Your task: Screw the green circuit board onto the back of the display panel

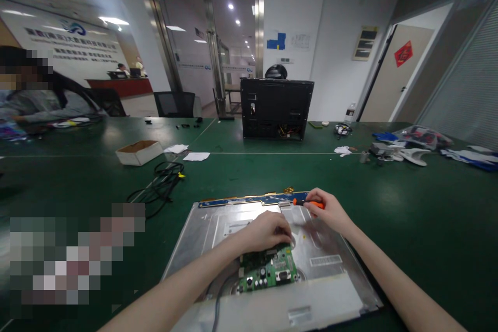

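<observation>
A screwdriver with an orange and black handle is gripped in my right hand, its thin shaft pointing left over a blue circuit strip. That strip runs along the far edge of a silver metal display panel lying flat on the table. My left hand is over the panel's middle, fingers curled together at the upper edge of a green circuit board. What those fingers hold, if anything, is hidden. A dark cable runs from beside the board toward the panel's near edge.
A black monitor housing stands at the back of the green table. Coiled black cables and an open cardboard box lie to the left. Plastic bags and metal parts lie far right. Another person sits at far left.
</observation>
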Available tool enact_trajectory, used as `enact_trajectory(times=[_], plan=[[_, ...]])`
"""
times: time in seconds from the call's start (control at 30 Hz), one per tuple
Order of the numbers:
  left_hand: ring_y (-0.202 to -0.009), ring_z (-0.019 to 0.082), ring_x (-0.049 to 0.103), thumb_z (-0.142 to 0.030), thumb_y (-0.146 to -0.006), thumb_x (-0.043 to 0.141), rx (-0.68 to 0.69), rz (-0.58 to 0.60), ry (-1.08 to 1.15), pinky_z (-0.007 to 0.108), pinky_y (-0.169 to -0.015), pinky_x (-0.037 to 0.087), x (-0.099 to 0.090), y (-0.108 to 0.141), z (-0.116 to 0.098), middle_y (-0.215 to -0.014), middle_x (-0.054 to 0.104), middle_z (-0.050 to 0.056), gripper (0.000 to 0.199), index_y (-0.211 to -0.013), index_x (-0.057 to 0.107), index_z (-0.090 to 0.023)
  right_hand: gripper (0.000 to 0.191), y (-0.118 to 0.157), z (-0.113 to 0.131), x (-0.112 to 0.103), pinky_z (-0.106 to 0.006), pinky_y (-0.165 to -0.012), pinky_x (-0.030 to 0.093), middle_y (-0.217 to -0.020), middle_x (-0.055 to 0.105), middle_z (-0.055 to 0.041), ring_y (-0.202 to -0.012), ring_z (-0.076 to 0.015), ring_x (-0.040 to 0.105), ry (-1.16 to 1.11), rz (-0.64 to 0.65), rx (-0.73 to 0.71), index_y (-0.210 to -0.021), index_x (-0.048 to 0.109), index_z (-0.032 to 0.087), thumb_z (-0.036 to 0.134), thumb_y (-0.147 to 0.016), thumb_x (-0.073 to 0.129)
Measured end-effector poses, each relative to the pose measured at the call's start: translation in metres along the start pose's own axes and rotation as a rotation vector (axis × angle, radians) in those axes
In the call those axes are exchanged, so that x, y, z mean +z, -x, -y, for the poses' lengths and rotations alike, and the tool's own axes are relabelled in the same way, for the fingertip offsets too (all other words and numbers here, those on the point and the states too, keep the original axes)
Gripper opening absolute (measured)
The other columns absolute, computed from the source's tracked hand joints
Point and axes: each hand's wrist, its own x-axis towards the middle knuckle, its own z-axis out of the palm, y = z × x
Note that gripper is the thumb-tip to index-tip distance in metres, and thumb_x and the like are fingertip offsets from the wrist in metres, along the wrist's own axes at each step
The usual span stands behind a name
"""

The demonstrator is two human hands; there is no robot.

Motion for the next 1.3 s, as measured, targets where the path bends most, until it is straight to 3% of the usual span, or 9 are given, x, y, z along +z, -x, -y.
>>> enact_trajectory(times=[0.4,0.6,0.83,0.93,1.0,1.17,1.3], plan=[[-0.068,0.014,0.060,-0.017,-0.073,0.076,-0.044,-0.011,0.049,0.020,-0.064,0.040,0.001,0.000,0.002,-0.074,0.069,0.000,0.006,-0.078,0.075,-0.018,0.020,0.002,0.005,0.000,-0.025,-0.052,0.043,-0.066,0.059,0.0029,-0.053,-0.0118,0.053,0.011,-0.015,-0.014,-0.082,0.055,0.019,0.035,-0.074,0.065],[-0.071,0.013,0.060,-0.017,-0.075,0.073,-0.029,0.020,0.112,0.019,-0.066,0.042,-0.003,0.001,0.006,-0.076,0.069,0.000,0.007,-0.081,0.076,-0.019,0.027,0.001,0.018,0.001,-0.026,-0.049,0.046,-0.060,0.057,0.0043,-0.048,-0.0125,0.054,-0.012,-0.106,-0.006,-0.077,0.052,0.020,0.041,-0.069,0.068],[-0.069,0.013,0.060,-0.014,-0.074,0.071,-0.057,0.032,0.189,0.019,-0.064,0.042,-0.003,0.001,0.014,-0.075,0.070,0.001,0.011,-0.083,0.077,-0.019,0.031,-0.009,0.052,-0.004,-0.027,-0.056,0.050,-0.077,0.064,-0.0026,-0.059,-0.0146,0.058,0.021,-0.239,-0.043,-0.085,0.060,0.018,0.038,-0.065,0.074],[-0.069,0.014,0.062,-0.016,-0.074,0.072,-0.083,0.026,0.230,0.019,-0.063,0.043,-0.001,0.001,0.016,-0.075,0.071,0.001,0.011,-0.083,0.077,-0.018,0.047,-0.011,0.073,-0.004,-0.028,-0.055,0.052,-0.077,0.065,-0.0009,-0.059,-0.0151,0.059,-0.108,-0.308,-0.092,-0.099,0.053,0.020,0.043,-0.064,0.075],[-0.067,0.013,0.062,-0.016,-0.073,0.072,-0.102,0.021,0.253,0.018,-0.060,0.042,0.000,0.000,0.017,-0.073,0.071,0.001,0.011,-0.082,0.077,-0.018,0.047,-0.008,0.082,-0.002,-0.028,-0.054,0.053,-0.075,0.062,0.0012,-0.057,-0.0143,0.058,-0.150,-0.391,-0.137,-0.100,0.051,0.022,0.046,-0.067,0.074],[-0.065,0.013,0.061,-0.015,-0.072,0.073,-0.128,0.024,0.307,0.018,-0.059,0.042,0.001,0.001,0.018,-0.072,0.071,0.001,0.012,-0.083,0.077,-0.017,0.038,0.010,0.072,0.010,-0.026,-0.052,0.049,-0.076,0.056,0.0003,-0.057,-0.0133,0.056,0.045,-0.560,-0.239,-0.111,0.050,0.021,0.046,-0.085,0.058],[-0.063,0.013,0.060,-0.018,-0.073,0.072,-0.147,0.013,0.329,0.018,-0.057,0.041,0.002,0.002,0.017,-0.069,0.070,0.001,0.009,-0.080,0.077,-0.016,0.037,0.020,0.056,0.021,-0.025,-0.051,0.046,-0.076,0.057,-0.0007,-0.059,-0.0146,0.056,0.311,-0.548,-0.380,-0.119,0.045,0.021,0.042,-0.090,0.052]])
